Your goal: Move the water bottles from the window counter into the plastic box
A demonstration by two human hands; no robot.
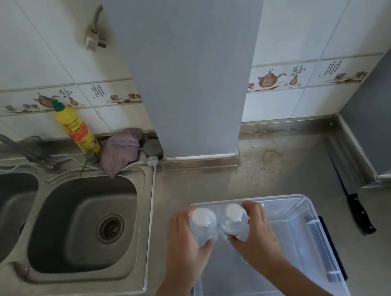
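Note:
Two clear water bottles with white caps stand side by side, touching, over the far left corner of the clear plastic box (302,230). My left hand (182,247) grips the left bottle (203,226) from its left side. My right hand (257,235) grips the right bottle (235,220) from its right side. Both bottles are upright, seen from above; their lower parts are hidden by my hands, so I cannot tell whether they touch the box floor. The box sits on the steel counter near its front edge.
A double steel sink (81,224) lies to the left of the box. Behind it stand a yellow detergent bottle (77,129) and a purple cloth (120,150). A black-handled knife (353,197) lies right of the box. A grey pillar (190,72) rises behind.

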